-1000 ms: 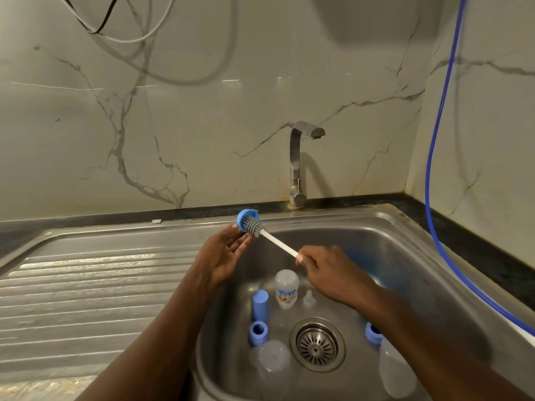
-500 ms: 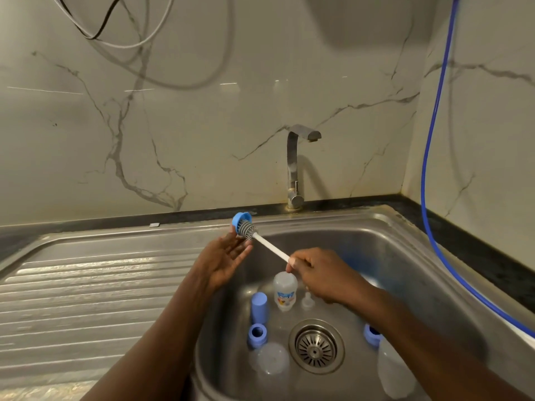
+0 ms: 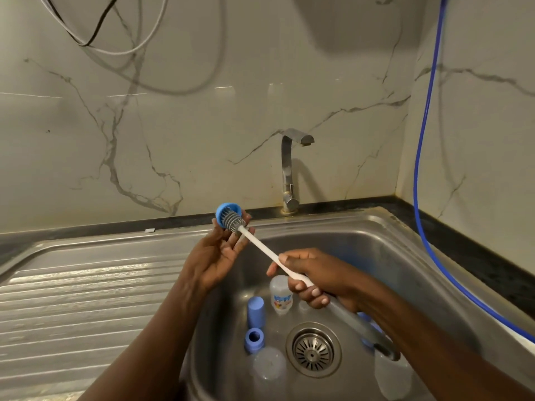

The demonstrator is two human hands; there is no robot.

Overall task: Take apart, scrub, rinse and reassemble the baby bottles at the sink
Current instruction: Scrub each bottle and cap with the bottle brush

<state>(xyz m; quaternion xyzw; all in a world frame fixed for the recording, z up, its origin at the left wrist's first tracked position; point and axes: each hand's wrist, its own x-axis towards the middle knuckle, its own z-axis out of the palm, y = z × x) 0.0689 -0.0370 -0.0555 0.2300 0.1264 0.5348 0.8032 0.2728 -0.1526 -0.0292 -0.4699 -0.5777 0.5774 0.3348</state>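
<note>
My left hand (image 3: 215,256) holds a blue bottle ring (image 3: 223,213) up at its fingertips, above the sink's left rim. My right hand (image 3: 315,277) grips the white handle of a bottle brush (image 3: 260,247), whose grey bristle head sits inside the ring. Down in the steel sink (image 3: 376,256) lie a small clear bottle with a printed label (image 3: 280,295), a blue cap (image 3: 256,311), a blue ring (image 3: 254,338) and a clear dome cover (image 3: 269,364). Another clear bottle (image 3: 390,377) and a blue piece (image 3: 369,332) lie at the right, partly hidden by my right arm.
A steel tap (image 3: 289,166) stands behind the basin, with no water running. The drain strainer (image 3: 312,350) sits mid-basin. A ridged draining board (image 3: 72,308) stretches left. A blue hose (image 3: 422,169) hangs down the right wall, and cables (image 3: 95,39) loop at the top left.
The brush head has gone deeper into the blue ring. My right hand has slid lower along the handle, so the grey end of the handle now shows behind it.
</note>
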